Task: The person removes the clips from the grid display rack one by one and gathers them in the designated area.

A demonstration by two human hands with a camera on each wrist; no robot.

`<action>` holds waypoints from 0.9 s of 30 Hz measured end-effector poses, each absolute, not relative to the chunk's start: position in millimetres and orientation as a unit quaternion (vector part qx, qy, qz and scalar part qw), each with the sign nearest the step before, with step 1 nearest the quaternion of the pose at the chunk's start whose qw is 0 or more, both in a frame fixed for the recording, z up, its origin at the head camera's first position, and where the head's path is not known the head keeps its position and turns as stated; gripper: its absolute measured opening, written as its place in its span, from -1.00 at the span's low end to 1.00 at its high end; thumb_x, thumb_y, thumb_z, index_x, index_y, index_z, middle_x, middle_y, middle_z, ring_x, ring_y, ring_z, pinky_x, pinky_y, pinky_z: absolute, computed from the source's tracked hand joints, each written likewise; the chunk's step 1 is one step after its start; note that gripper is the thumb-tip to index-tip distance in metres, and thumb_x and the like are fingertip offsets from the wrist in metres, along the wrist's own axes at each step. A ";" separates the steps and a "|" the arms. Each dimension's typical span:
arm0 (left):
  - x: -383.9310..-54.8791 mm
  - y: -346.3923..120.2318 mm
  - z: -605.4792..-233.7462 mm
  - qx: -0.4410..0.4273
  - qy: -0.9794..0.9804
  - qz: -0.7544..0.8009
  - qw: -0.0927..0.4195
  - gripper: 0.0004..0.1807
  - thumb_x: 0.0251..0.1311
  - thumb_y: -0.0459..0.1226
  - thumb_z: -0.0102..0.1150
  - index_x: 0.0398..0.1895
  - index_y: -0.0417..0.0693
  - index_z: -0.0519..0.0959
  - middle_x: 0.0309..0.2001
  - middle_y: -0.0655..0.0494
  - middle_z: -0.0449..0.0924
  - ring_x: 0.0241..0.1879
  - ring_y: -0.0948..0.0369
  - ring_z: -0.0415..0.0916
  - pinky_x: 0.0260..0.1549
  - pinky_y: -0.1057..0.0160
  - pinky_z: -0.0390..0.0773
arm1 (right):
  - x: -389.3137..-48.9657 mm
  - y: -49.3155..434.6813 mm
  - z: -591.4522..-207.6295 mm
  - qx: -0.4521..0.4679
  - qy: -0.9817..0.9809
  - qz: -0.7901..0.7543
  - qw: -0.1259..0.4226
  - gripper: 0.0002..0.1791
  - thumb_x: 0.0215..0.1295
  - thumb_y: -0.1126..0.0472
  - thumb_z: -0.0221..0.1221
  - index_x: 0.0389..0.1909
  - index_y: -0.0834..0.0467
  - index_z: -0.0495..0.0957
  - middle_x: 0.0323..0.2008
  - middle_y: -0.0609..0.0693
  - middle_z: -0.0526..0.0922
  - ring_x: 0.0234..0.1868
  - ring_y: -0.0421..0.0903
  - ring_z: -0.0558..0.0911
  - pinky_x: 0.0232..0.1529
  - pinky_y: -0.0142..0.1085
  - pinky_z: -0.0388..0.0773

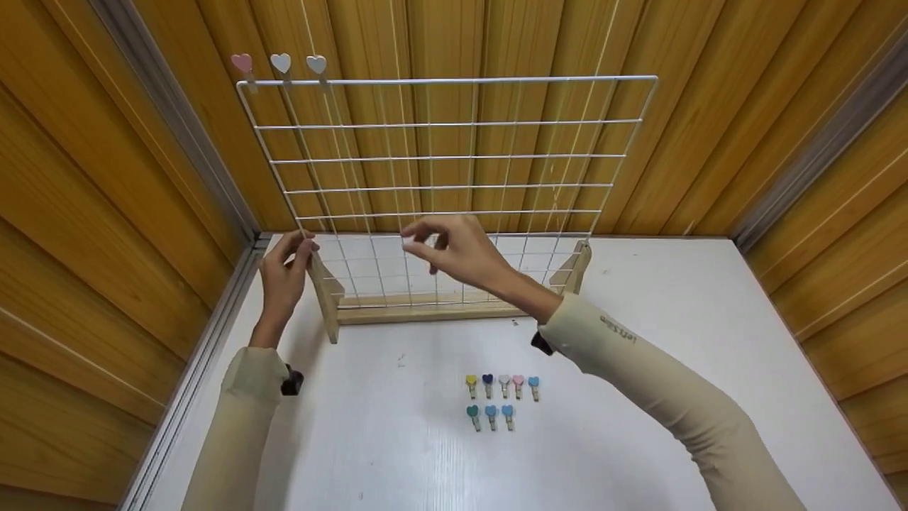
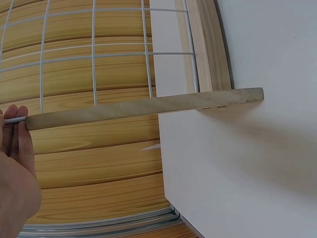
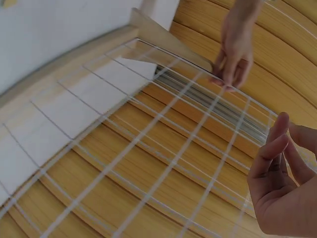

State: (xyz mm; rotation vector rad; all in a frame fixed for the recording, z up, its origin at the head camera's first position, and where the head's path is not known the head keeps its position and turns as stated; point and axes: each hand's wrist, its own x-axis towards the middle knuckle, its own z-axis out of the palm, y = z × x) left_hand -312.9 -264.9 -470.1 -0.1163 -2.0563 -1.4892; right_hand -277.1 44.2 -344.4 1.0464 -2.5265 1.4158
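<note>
My left hand (image 1: 285,266) grips the left edge of a white wire grid rack (image 1: 447,81), just above its wooden side leg (image 1: 326,298). In the left wrist view the fingers close around the wire at the leg's end. My right hand (image 1: 457,248) is in front of the middle of the grid, its thumb and fingers bent toward each other. A pale spot shows at its fingertips in the head view; I cannot tell whether it is held. On the top wire sit a pink heart clip (image 1: 242,64) and two white heart clips (image 1: 281,64).
Several heart clips lie in two rows on the white table (image 1: 397,440), among them a yellow clip (image 1: 472,385), a dark blue clip (image 1: 487,384) and a green clip (image 1: 473,415). Wood-patterned walls (image 1: 837,213) enclose the table. The rack's wooden base bar (image 1: 425,314) rests near the back.
</note>
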 end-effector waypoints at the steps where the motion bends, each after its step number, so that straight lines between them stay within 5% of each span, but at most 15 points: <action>1: -312.9 -265.7 -470.8 -0.047 -0.772 -0.561 0.295 -0.78 0.47 -0.33 0.12 -0.03 -0.34 0.65 -0.19 -0.26 0.69 -0.23 0.14 0.59 -0.35 0.56 0.52 | -279.0 39.0 -332.1 0.341 -0.815 0.466 0.038 -0.78 0.44 0.24 0.25 -0.02 0.26 0.70 -0.18 0.15 0.77 -0.52 0.06 0.68 -0.48 -0.30 0.64; 12: -313.3 -262.4 -475.1 -0.039 -0.770 -0.568 0.290 -0.78 0.47 -0.35 0.11 -0.02 -0.37 0.63 -0.19 -0.29 0.68 -0.23 0.18 0.59 -0.36 0.52 0.53 | -304.9 6.9 -232.7 0.304 -0.767 0.555 0.109 -0.70 0.39 0.28 0.29 0.10 0.24 0.64 -0.05 0.11 0.73 -0.61 -0.26 0.59 -0.50 -0.44 0.59; 23: -296.5 -256.1 -461.9 -0.035 -0.770 -0.563 0.298 -0.79 0.47 -0.44 0.07 -0.03 -0.46 0.61 -0.19 -0.42 0.65 -0.18 -0.21 0.57 -0.35 0.49 0.55 | -325.9 -30.5 -215.8 0.288 -0.727 0.607 0.142 -0.45 0.37 0.28 0.31 0.36 0.19 0.47 0.21 0.07 0.59 -0.57 -0.25 0.61 -0.52 -0.43 0.57; 27: -290.4 -248.0 -452.4 -0.049 -0.774 -0.561 0.288 -0.77 0.49 -0.42 0.06 -0.02 -0.48 0.60 -0.17 -0.42 0.65 -0.18 -0.13 0.60 -0.32 0.49 0.57 | -329.8 -35.5 -211.4 0.288 -0.736 0.597 0.135 -0.40 0.41 0.27 0.28 0.43 0.17 0.40 0.21 0.04 0.62 -0.60 -0.26 0.61 -0.53 -0.45 0.56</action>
